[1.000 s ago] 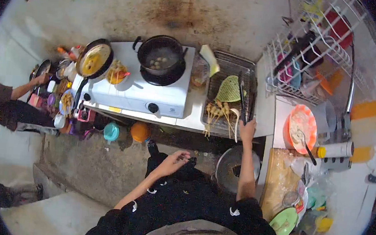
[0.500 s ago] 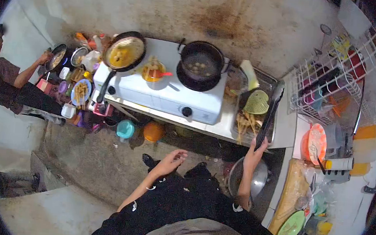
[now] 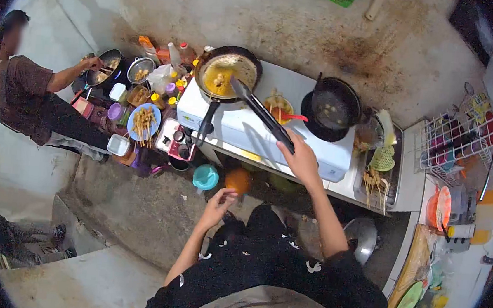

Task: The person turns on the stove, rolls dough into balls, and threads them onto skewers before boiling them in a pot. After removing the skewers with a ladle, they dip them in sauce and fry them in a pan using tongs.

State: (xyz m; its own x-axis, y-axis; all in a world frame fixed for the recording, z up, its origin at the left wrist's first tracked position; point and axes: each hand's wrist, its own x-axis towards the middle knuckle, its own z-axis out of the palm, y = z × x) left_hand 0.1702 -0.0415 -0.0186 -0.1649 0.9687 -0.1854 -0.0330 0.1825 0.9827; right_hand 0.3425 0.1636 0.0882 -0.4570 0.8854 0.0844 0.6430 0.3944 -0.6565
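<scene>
My right hand [image 3: 302, 159] grips black tongs [image 3: 264, 113] by the handle end, held out over the white stove [image 3: 237, 128]. Their tips are at the near right edge of a dark frying pan [image 3: 245, 66], over or in its yellow contents; contact cannot be made out. Just right of the tongs, a bowl of yellow mixture [image 3: 275, 102] holds a red spoon [image 3: 295, 117]. A black pot [image 3: 339, 95] with small pale pieces in liquid stands on the right burner. My left hand [image 3: 217, 206] hangs before my body, fingers loosely bent, nothing visible in it.
Skewers [image 3: 375, 183] and a light green strainer [image 3: 383, 158] lie in a metal tray at right. Left of the stove is a plate [image 3: 155, 116] of skewers. A co-worker [image 3: 26, 91] handles another pan [image 3: 109, 63]. A turquoise tub [image 3: 205, 177] stands below the stove.
My right hand has carried the tongs left from the metal tray to the frying pan. The view has turned left. My left hand stays low in front of me.
</scene>
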